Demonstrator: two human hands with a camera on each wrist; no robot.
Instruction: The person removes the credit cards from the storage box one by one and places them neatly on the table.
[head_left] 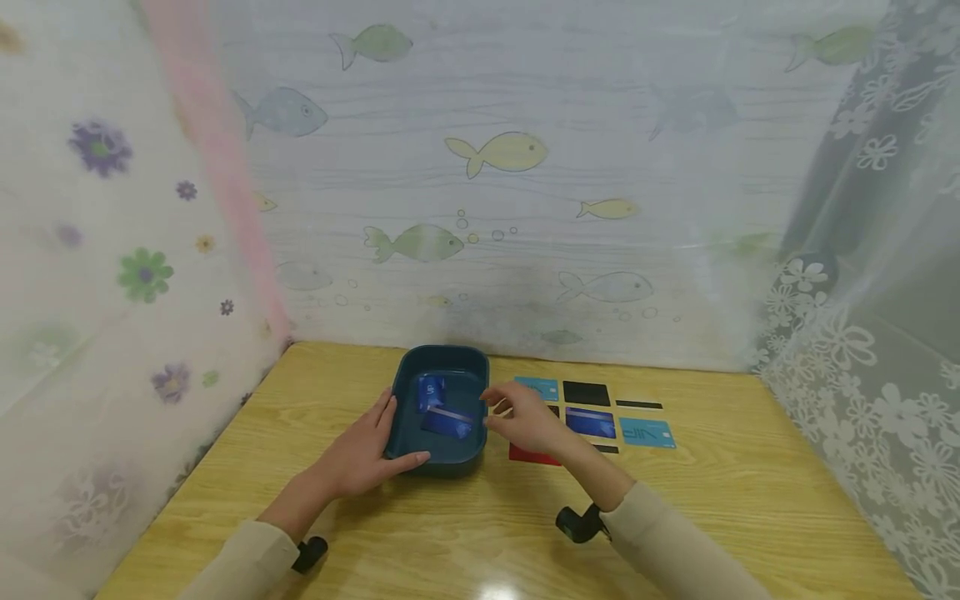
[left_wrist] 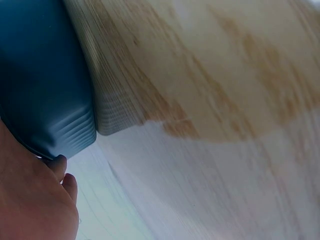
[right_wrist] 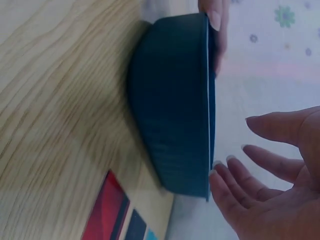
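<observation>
A dark blue plastic bin [head_left: 442, 360] sits on the table, with two blue cards [head_left: 448, 422] lying on its floor. My left hand [head_left: 362, 452] holds the bin at its left side, the thumb over the near rim and the fingers along the left wall. Over the opposite rim is my right hand [head_left: 525, 417], its fingers loosely bent with nothing between them. In the right wrist view, the right hand's fingertips [right_wrist: 216, 172] are right at the bin's rim, and the thumb stands apart from them.
Right of the bin lie several cards in rows: a light blue card [head_left: 647, 432], a black card [head_left: 587, 393], a blue card [head_left: 590, 422] and a red card [head_left: 534, 455] partly under my right forearm. Patterned curtains [head_left: 510, 250] enclose the wooden table [head_left: 750, 500] behind and on both sides.
</observation>
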